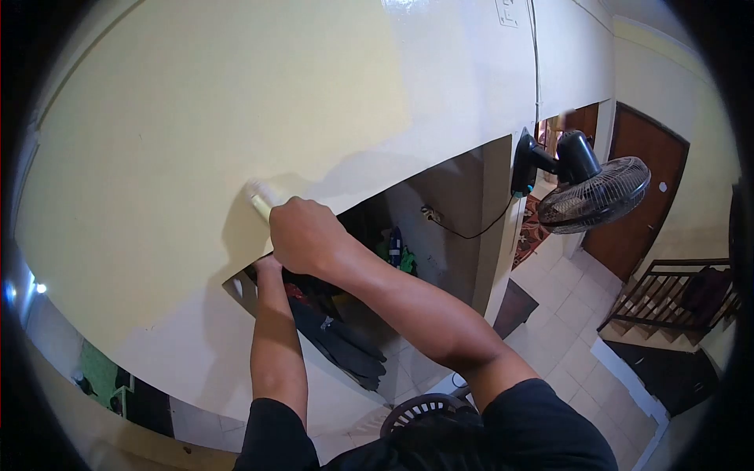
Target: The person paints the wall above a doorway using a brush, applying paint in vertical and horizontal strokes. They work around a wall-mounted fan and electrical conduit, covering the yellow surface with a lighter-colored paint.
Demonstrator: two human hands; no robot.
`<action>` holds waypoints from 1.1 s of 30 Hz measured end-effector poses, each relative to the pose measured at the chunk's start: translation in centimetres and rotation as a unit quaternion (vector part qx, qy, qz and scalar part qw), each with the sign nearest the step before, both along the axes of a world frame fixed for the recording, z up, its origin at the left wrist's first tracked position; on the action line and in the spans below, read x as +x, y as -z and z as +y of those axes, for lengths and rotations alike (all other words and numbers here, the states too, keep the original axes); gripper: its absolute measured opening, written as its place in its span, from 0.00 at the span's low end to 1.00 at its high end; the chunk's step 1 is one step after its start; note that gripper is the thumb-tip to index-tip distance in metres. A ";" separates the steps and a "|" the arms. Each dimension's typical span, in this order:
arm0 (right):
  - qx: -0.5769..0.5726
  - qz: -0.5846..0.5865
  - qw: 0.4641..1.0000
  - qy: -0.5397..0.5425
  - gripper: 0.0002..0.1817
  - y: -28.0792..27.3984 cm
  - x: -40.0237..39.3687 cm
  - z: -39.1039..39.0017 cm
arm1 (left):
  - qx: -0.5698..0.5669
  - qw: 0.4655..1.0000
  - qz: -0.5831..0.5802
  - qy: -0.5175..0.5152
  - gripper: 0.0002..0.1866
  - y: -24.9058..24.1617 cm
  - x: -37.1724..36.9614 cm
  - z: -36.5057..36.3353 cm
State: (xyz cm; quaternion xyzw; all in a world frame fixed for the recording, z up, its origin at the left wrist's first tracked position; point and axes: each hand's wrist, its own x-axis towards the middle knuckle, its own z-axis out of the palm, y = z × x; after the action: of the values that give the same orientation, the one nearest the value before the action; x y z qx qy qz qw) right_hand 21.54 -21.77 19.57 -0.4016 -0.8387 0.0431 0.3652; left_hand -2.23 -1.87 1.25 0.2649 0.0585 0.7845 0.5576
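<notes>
My right hand [306,235] is wrapped round a paintbrush [260,201] with a pale yellowish body. Its whitish end looks blurred and meets the wall [236,102], or is very close to it. Cream-yellow covers most of this wall, with whiter areas along the right and lower parts. Below the brush, my left hand [269,264] is at the upper left corner of a dark opening in the wall. Its fingers are hidden behind the edge and my right hand, so its grip cannot be seen.
Dark clothing [338,345] hangs in the opening. A black fan [594,195] juts from the wall on the right, its cable running into the opening. A dark round basket [424,408] stands below me. Stair railings [667,286] and a brown door [640,188] are farther right.
</notes>
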 end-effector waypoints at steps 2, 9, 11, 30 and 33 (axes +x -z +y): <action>-0.017 -0.011 1.000 -0.024 0.11 -0.9 1.1 -0.6 | 0.014 1.000 -0.002 0.009 0.33 -0.3 -0.2 0.7; -0.086 -0.101 0.989 0.068 0.18 0.3 11.4 5.4 | 0.013 0.997 0.015 -0.075 0.33 -0.5 0.1 0.1; -0.077 -0.096 0.987 0.100 0.18 1.6 16.3 8.3 | -0.024 0.996 0.007 -0.081 0.31 -1.8 1.2 -1.5; -0.002 0.000 0.939 0.344 0.11 4.4 18.3 8.4 | -0.024 0.997 0.018 -0.070 0.29 -1.8 1.1 -1.3; -0.003 0.028 0.962 0.271 0.10 5.6 10.1 5.3 | -0.021 0.998 0.013 -0.050 0.29 -0.8 -0.1 0.6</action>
State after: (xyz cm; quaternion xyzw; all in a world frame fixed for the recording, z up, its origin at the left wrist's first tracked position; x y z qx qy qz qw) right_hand 31.62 -16.48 13.93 -0.6138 -0.6877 -0.0433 0.3853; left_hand -2.33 -1.30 2.07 0.2600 0.0958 0.8065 0.5223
